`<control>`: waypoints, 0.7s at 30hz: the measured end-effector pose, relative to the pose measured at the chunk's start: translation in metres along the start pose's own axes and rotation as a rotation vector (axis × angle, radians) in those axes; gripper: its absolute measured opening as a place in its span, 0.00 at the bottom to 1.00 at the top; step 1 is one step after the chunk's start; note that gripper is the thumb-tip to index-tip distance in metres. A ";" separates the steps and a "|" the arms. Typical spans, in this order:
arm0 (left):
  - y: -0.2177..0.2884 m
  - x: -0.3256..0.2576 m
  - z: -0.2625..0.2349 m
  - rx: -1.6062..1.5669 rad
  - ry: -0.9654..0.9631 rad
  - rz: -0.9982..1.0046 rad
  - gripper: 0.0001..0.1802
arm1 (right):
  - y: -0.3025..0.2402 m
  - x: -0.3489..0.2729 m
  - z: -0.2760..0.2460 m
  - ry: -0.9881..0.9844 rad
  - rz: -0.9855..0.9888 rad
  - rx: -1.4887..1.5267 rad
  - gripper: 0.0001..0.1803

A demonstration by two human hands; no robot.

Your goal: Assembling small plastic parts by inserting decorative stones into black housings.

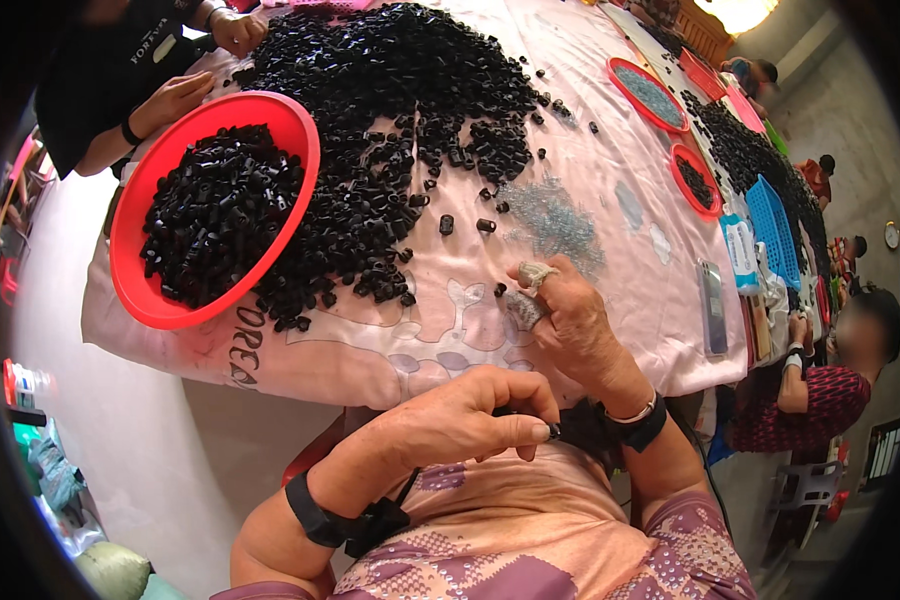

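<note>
My left hand (485,412) is in front of my body at the table's near edge. Its fingers are curled, and a small black plastic part (554,431) shows at the thumb tip. My right hand (575,320) is over the table edge with its fingers bent together. Pale cloth wraps (535,275) cover its thumb and a finger; anything pinched there is too small to make out. One loose black part lies just left of those fingertips. Beyond them is a pile of thin clear bluish pieces (558,225). A large heap of black cylindrical parts (390,70) spreads across the pink cloth (650,320).
A red basin (305,190) full of black parts stands on the left. Across from it, a co-worker's hands (185,95) are beside the heap. On the right are small red trays (613,75), a phone (711,305), a blue basket (773,230) and another seated person.
</note>
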State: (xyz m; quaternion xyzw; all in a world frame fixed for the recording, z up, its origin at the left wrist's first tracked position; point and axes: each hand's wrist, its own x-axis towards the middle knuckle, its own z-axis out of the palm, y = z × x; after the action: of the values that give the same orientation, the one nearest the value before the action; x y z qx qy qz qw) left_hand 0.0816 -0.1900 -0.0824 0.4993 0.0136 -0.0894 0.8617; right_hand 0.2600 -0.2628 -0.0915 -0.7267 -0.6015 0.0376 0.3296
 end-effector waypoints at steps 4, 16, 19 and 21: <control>-0.001 0.001 0.001 -0.030 0.032 -0.015 0.10 | -0.003 -0.001 0.005 0.032 -0.025 -0.067 0.13; 0.014 -0.003 -0.004 -0.227 0.311 0.005 0.09 | 0.001 -0.001 0.007 0.028 -0.032 0.107 0.11; 0.005 -0.001 -0.014 -0.226 0.447 0.115 0.07 | 0.001 -0.002 0.000 0.029 0.164 0.525 0.10; 0.007 -0.002 -0.015 -0.215 0.473 0.137 0.07 | -0.001 -0.002 -0.010 0.031 0.270 0.866 0.07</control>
State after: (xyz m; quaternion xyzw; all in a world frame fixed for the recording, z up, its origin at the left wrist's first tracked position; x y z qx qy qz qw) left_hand 0.0819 -0.1731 -0.0842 0.4118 0.1901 0.0903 0.8867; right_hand 0.2630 -0.2693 -0.0840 -0.5943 -0.4252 0.3177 0.6042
